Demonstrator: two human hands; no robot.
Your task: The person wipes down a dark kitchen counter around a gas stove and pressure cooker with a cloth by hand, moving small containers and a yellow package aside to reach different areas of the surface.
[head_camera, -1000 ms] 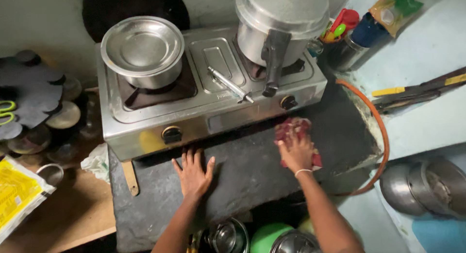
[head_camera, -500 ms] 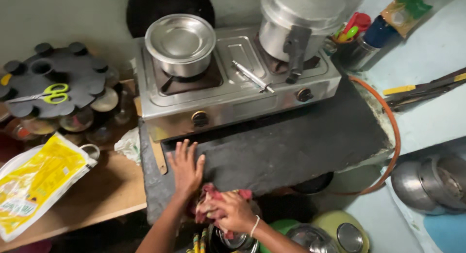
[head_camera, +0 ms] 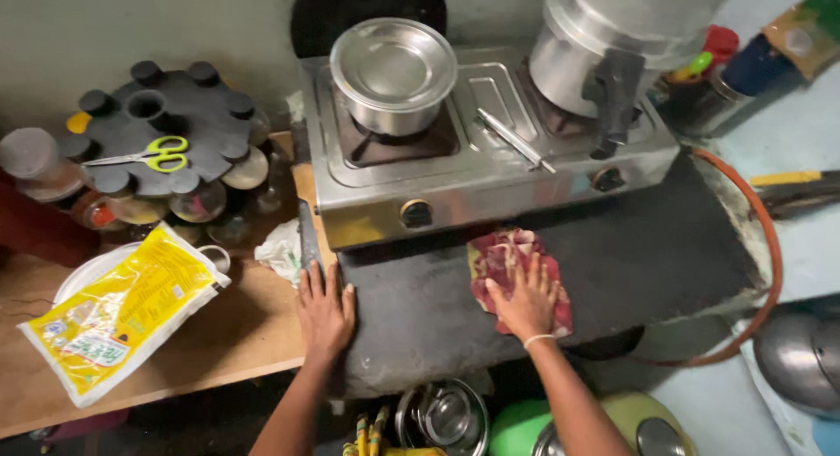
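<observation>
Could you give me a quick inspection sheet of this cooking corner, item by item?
Surface: dark stone slab in front of a steel two-burner stove.
Job's things: red cloth lying flat on the slab.
Clutter: lidded pot, pressure cooker, black spice rack with green scissors, yellow packet.
Hands: left hand flat on the slab's left edge; right hand pressing on the cloth, fingers spread.
Cables: orange hose curving round the slab's right end.
Surroundings: steel vessels below.
</observation>
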